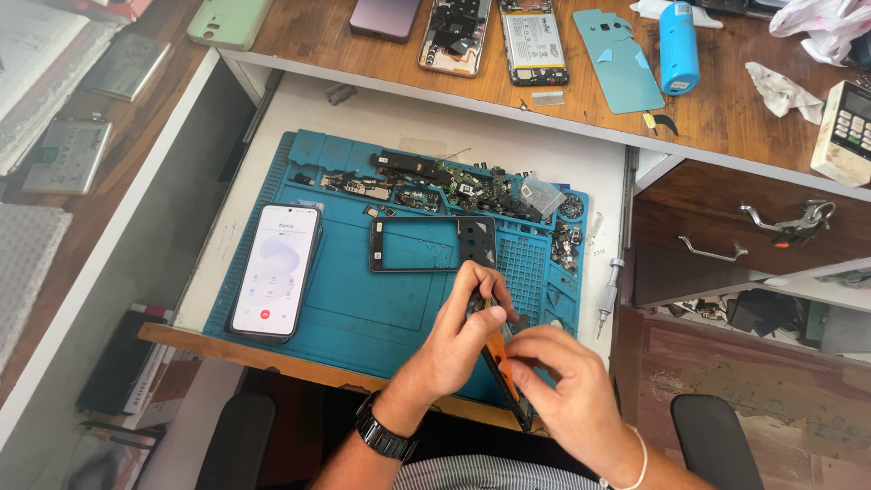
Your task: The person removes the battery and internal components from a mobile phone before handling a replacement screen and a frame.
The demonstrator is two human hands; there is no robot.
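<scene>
A: What's the biggest thing by the hands?

B: Blue work mat (363,299) is lying under both hands, on the white pull-out shelf (381,109). Wooden counter (726,118) is sitting well beyond the hands, carrying opened phones and a blue cylinder (678,47).

A: Left hand?

B: Left hand (458,340) is closing on the upper end of an orange-and-black tool (502,367), thumb and fingers pinching it. Black watch (385,437) is sitting on that wrist.

A: Right?

B: Right hand (562,381) is gripping the same tool lower down, fingers curling around it. Hands are touching each other. Tool is running between them, tilted, above the mat's near edge.

A: Around them?

B: Lit phone (275,269) is lying face-up on the mat, well to the left of the left hand. Black phone frame (432,243) is lying just beyond the left hand's fingertips. Pile of small boards and parts (472,186) is sitting farther beyond that. Screwdriver (609,292) is lying off the mat, to the right of the right hand and beyond it.
</scene>
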